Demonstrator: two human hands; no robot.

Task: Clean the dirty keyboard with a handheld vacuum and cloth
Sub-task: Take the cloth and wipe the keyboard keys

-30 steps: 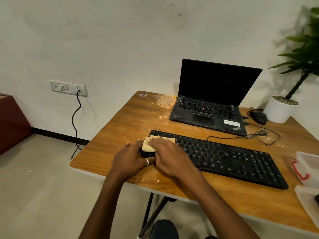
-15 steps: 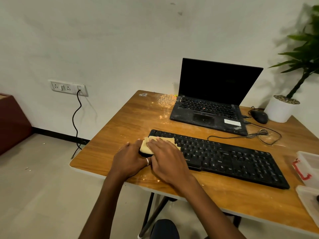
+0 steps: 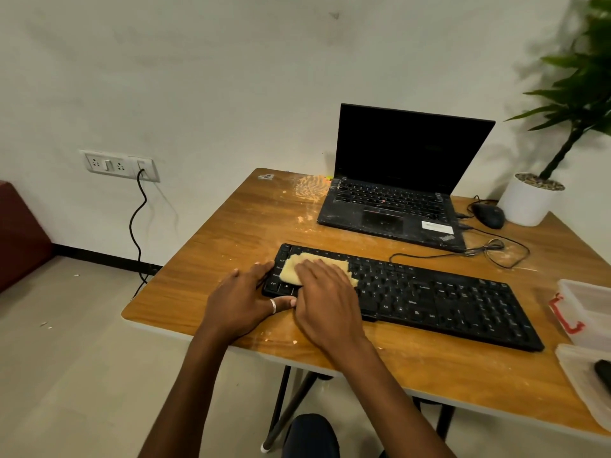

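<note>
Lying on keyboard (image 3: 429,299), cloth (image 3: 292,272) is pressed under flat-fingered right grip (image 3: 325,299). Keyboard's left edge is braced by straight-fingered left grip (image 3: 241,302).

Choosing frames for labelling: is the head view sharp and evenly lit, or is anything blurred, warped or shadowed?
Head view: the right hand, cloth and keyboard are sharp; the plant at the right edge is soft and throws a shadow on the wall; wide-angle bending stretches the table toward the edges; no glare on the laptop screen.
</note>
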